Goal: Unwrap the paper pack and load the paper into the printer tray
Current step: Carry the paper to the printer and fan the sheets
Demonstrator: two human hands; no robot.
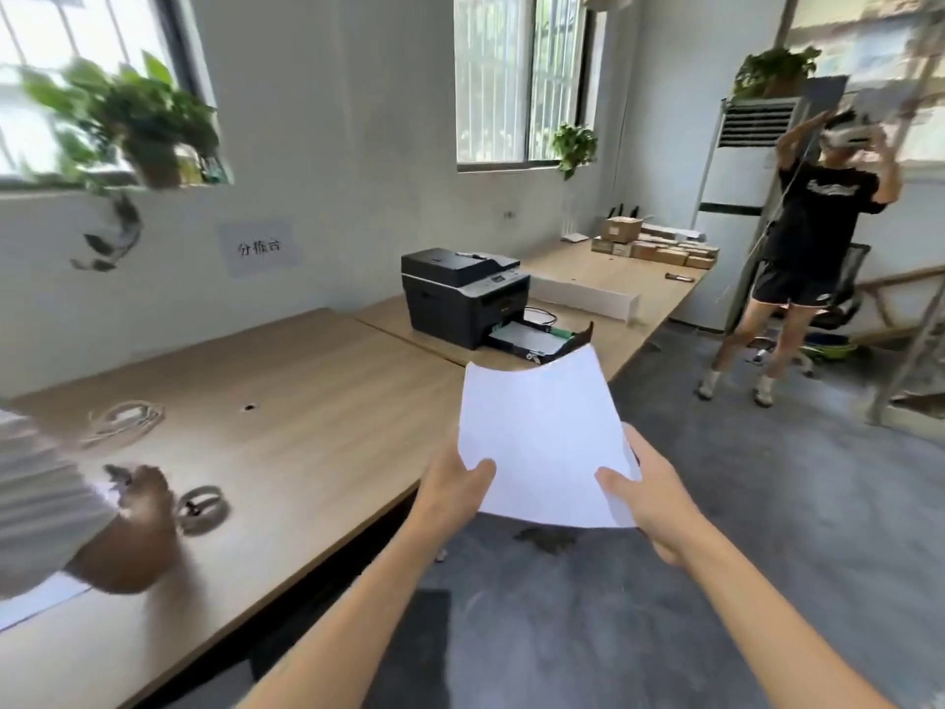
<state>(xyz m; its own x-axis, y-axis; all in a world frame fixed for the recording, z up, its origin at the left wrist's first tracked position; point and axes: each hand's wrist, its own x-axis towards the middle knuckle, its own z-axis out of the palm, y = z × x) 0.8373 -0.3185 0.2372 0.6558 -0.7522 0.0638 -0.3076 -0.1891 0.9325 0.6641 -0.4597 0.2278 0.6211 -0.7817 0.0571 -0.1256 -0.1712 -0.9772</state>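
Note:
I hold a white stack of paper (542, 432) in front of me with both hands, above the floor beside the table. My left hand (452, 486) grips its near left corner, thumb on top. My right hand (647, 496) grips its near right edge. Ahead, a dark grey printer (460, 294) stands on the wooden table (307, 381). Its paper tray (542, 340) is pulled out toward me and shows white inside. The far edge of the paper reaches just short of the tray in the picture.
Another person's arm (122, 539) rests on the table at left, beside a coiled white cable (122, 419) and a roll of tape (202, 506). A second person (808, 248) stands at right on the grey floor. Cardboard boxes (659, 245) line the far table end.

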